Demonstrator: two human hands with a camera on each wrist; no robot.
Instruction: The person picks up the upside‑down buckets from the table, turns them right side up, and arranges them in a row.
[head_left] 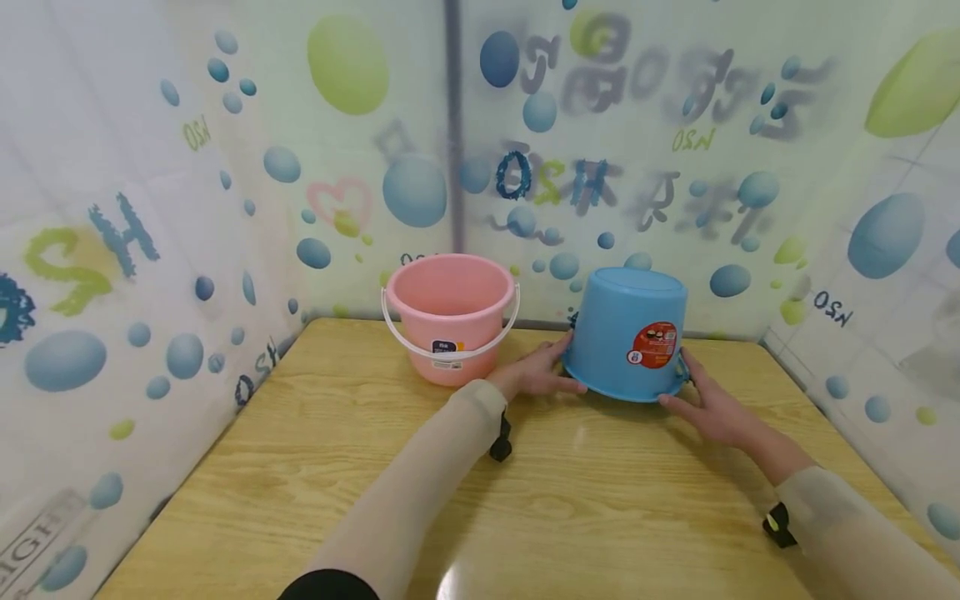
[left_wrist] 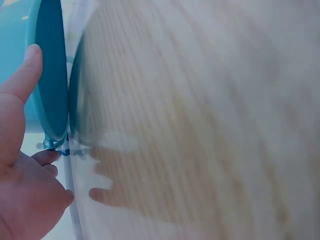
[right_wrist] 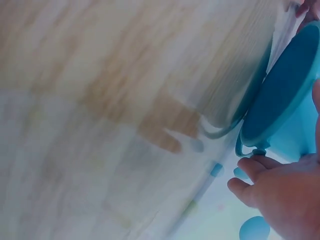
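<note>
A light blue plastic bucket [head_left: 615, 333] is upside down, its base facing up and a red oval label on its side. My left hand [head_left: 538, 371] holds it by the left of the rim, thumb on the outer wall. On the opposite side my right hand [head_left: 716, 410] grips it near the rim, beside a handle lug [right_wrist: 259, 151]. In both wrist views the dark open mouth of the bucket [left_wrist: 52, 75] faces the tabletop, with a thin gap along the rim. Left of it a pink bucket [head_left: 450, 333] stands upright, its white handle hanging down in front.
Both buckets are toward the back of a shiny wood-grain table [head_left: 577, 500]. White curtains [head_left: 360, 150] printed with blue and green bubbles hang behind the table and at both sides. My left forearm [head_left: 427, 483] passes in front of the pink bucket.
</note>
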